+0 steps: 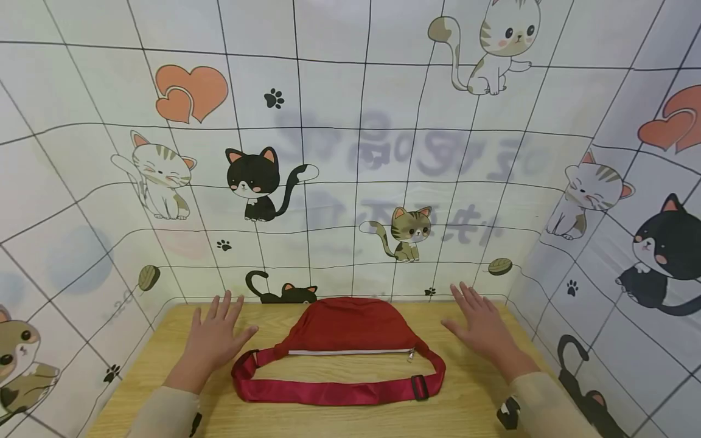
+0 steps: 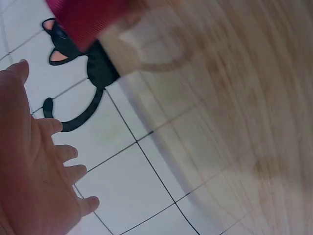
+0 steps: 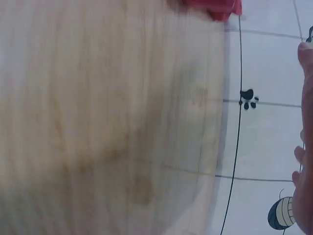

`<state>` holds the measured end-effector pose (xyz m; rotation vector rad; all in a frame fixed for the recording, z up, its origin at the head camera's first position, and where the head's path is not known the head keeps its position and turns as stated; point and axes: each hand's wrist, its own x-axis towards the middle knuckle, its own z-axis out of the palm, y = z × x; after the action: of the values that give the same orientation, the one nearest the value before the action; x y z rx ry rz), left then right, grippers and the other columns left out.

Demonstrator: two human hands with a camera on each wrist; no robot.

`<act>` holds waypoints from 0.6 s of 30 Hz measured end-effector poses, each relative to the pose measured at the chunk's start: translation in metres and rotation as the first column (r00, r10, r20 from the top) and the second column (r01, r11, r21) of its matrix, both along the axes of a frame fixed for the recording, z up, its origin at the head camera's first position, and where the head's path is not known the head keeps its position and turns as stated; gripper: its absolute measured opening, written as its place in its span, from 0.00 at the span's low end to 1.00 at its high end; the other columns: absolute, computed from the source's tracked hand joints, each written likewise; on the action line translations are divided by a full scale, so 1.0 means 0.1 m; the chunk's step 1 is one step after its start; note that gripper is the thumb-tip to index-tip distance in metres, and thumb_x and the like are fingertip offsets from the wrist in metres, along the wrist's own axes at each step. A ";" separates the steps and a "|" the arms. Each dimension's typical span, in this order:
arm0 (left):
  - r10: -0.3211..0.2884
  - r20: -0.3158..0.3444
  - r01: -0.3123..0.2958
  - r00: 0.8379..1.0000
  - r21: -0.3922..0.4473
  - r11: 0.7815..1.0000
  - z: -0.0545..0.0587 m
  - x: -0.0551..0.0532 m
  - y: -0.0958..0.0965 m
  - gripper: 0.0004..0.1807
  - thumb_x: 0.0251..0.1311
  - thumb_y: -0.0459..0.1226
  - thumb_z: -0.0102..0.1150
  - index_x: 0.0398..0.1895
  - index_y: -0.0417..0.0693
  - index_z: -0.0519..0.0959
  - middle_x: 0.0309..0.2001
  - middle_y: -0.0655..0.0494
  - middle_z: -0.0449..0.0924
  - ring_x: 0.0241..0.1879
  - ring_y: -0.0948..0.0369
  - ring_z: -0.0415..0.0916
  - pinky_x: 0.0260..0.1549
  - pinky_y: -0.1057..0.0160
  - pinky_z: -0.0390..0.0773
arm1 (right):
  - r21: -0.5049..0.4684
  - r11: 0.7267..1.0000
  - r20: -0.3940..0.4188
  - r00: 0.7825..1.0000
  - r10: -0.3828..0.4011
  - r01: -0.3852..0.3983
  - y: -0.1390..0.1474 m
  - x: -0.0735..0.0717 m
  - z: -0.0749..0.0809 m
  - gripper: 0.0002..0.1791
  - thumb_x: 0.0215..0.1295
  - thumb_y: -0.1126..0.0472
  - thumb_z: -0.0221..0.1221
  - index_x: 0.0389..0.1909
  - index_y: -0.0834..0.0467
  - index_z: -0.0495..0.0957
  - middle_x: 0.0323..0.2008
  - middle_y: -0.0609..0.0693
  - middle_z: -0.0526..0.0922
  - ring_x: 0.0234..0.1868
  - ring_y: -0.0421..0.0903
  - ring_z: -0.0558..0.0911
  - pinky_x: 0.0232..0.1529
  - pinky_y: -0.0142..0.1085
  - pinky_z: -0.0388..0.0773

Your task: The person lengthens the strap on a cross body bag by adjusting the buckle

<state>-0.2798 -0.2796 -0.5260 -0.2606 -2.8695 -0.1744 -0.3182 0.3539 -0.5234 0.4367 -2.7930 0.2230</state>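
A red fanny pack [image 1: 350, 325] lies on the wooden table, its silver-edged zipper facing the near side and the zipper pull [image 1: 411, 355] at the right end. Its dark red strap [image 1: 323, 392] loops toward me, with a black buckle [image 1: 420, 387] at the right and another black fitting at the left. My left hand [image 1: 215, 334] is spread over the table left of the pack, holding nothing. To the right of the pack, my right hand [image 1: 482, 328] also has its fingers spread and holds nothing. Part of the red pack [image 2: 90, 19] shows in the left wrist view.
The wooden table [image 1: 285, 421] has a glossy, pale grain. Behind it and along both sides hangs a white grid-patterned sheet [image 1: 334, 91] printed with cartoon cats, hearts and paw prints. Beige sleeves [image 1: 167, 413] cover both forearms.
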 end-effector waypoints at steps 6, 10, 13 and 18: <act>-0.117 -0.075 0.124 0.990 0.106 0.987 0.10 0.22 0.21 0.39 0.79 0.60 0.59 0.79 0.42 0.74 0.76 0.35 0.72 0.75 0.33 0.68 0.70 0.24 0.63 | -0.137 0.967 -0.146 0.970 0.196 -0.216 -0.17 0.24 -0.03 0.48 0.70 0.46 0.74 0.84 0.60 0.66 0.79 0.63 0.71 0.76 0.69 0.72 0.70 0.71 0.68; -0.218 -0.118 0.236 0.969 0.164 0.958 0.12 0.34 0.46 0.31 0.75 0.54 0.69 0.70 0.44 0.81 0.68 0.44 0.80 0.67 0.39 0.77 0.65 0.30 0.73 | -0.149 0.928 -0.170 0.933 0.317 -0.343 -0.32 0.43 -0.03 0.48 0.63 0.52 0.80 0.82 0.57 0.70 0.76 0.58 0.76 0.73 0.63 0.75 0.67 0.68 0.73; -0.295 -0.119 0.316 0.948 0.224 0.922 0.10 0.41 0.68 0.26 0.71 0.49 0.75 0.65 0.48 0.83 0.63 0.52 0.83 0.62 0.46 0.82 0.61 0.36 0.79 | -0.138 0.909 -0.147 0.916 0.373 -0.393 -0.44 0.57 -0.03 0.49 0.61 0.50 0.82 0.81 0.53 0.72 0.74 0.54 0.77 0.72 0.59 0.77 0.65 0.65 0.77; -0.398 -0.045 0.392 0.916 0.314 0.865 0.00 0.50 1.03 0.22 0.69 0.48 0.77 0.62 0.54 0.84 0.59 0.63 0.82 0.58 0.56 0.82 0.58 0.42 0.82 | -0.132 0.894 -0.095 0.904 0.418 -0.427 -0.60 0.74 -0.03 0.47 0.58 0.46 0.84 0.77 0.52 0.77 0.70 0.51 0.79 0.69 0.55 0.79 0.63 0.59 0.81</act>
<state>-0.2297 -0.1765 -0.5263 -0.7830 -2.7132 -0.7119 -0.2446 0.2942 -0.5267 0.9934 -2.5604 0.5018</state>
